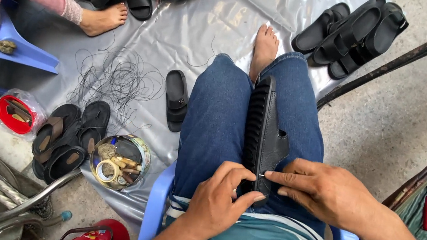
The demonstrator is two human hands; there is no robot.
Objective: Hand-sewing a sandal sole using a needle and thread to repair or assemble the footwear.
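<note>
My left hand (pixel 220 194) grips the heel of a black sandal (pixel 264 137) wedged upright between my knees. My right hand's (pixel 324 193) fingertips pinch a needle (pixel 262 175) at its sole edge; stitching looks barely begun.

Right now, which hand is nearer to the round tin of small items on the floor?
Left. The left hand grips the black sandal on the lap, on the side toward the round tin. The right hand pinches a needle beyond the sandal, farther away.
</note>
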